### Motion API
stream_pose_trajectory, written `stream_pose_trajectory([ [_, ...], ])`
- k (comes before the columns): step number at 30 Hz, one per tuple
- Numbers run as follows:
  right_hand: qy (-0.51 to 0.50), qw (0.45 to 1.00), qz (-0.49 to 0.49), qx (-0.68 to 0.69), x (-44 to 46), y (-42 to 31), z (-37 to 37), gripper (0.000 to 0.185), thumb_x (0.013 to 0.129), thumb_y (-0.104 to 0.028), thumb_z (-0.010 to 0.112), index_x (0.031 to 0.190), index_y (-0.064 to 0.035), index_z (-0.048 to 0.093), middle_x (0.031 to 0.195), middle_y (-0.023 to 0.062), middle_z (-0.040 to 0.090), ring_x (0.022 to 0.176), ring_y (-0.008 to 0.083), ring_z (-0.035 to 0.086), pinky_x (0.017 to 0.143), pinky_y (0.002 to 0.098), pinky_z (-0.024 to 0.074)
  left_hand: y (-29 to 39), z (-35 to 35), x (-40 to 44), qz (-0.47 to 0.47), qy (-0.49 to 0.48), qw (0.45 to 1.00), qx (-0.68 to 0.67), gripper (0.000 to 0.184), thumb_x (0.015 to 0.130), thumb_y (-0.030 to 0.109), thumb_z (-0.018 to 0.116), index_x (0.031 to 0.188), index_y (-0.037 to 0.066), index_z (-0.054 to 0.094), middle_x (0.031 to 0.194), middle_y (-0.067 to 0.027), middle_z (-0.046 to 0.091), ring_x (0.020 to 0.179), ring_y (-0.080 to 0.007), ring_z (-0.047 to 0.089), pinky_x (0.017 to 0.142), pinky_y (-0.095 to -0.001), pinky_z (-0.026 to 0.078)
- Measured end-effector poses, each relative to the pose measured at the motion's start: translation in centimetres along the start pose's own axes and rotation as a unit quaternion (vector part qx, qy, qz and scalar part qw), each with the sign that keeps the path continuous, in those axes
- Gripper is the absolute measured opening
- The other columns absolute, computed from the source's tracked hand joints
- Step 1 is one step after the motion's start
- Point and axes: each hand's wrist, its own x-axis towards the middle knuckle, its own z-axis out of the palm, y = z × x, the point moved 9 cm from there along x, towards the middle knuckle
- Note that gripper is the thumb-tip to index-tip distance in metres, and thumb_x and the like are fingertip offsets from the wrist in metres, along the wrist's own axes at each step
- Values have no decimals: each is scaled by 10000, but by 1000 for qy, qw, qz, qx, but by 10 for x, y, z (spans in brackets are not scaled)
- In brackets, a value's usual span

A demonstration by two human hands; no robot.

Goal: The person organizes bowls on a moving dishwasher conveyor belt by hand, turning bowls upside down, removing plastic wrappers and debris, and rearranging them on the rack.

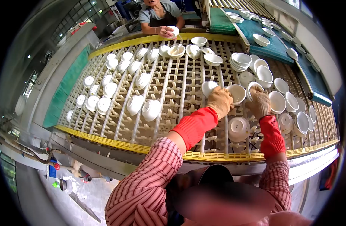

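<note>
My left hand (220, 101), in a tan work glove, is closed on the edge of a white bowl (208, 88) tilted over the pegged conveyor (173, 124). In the same kind of glove, my right hand (260, 102) grips another white bowl (250, 91) by its side. Between the two hands rests an upward-facing bowl (237, 94). Nearer to me, an upside-down bowl (238, 129) lies on the pegs. Several more bowls (277, 102) cluster to the right of my right hand. The fingertips of both gloves are partly hidden.
Rows of tilted bowls (150, 110) stand among the pegs on the left. Across the conveyor, a co-worker's hand (165, 31) holds a bowl (173, 31). A green belt (272, 51) carries more bowls at the upper right. A yellow edge strip (116, 144) borders my side.
</note>
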Motion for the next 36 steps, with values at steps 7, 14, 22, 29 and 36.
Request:
stream_pose_trajectory([
  [7,-1,1000,10,-15,-3,8,26,517,874,-437,805,1186,-25,794,1021,230,794,1001,416,758,1112,529,537,-13,-22,-33,5,11,943,-334,328,1021,376,760,999,59,845,959,-122,805,865,-269,730,831,-405,584],
  [14,-52,934,201,289,-18,45,24,451,931,-446,817,1057,-14,802,893,156,794,820,291,763,781,430,576,-73,-71,-148,-170,-113,784,-586,410,1092,340,704,1300,-9,756,1403,-227,721,1134,-286,756,970,-382,660],
  [22,-17,859,170,482,-37,34,7,621,1115,-525,634,1381,33,691,1212,158,778,1053,242,773,905,391,636,-314,-171,-331,-322,216,915,-116,364,962,323,758,1191,42,717,1143,-215,771,1080,-370,759,933,-458,598],
  [29,-25,929,-123,349,-11,-133,-34,556,1068,-245,767,1538,-31,560,1141,237,788,1017,404,813,780,448,709,-390,-99,-441,-609,-11,793,24,494,1065,494,572,1320,107,740,1267,-215,773,1189,-429,717,1037,-542,543],
  [36,-258,600,131,746,24,-247,46,545,1095,-467,709,1405,-24,641,1208,199,766,1080,334,777,999,485,644,-340,-116,-375,-511,-47,858,-14,489,1068,430,607,1380,69,717,1375,-171,741,1246,-430,681,1053,-517,538],
])
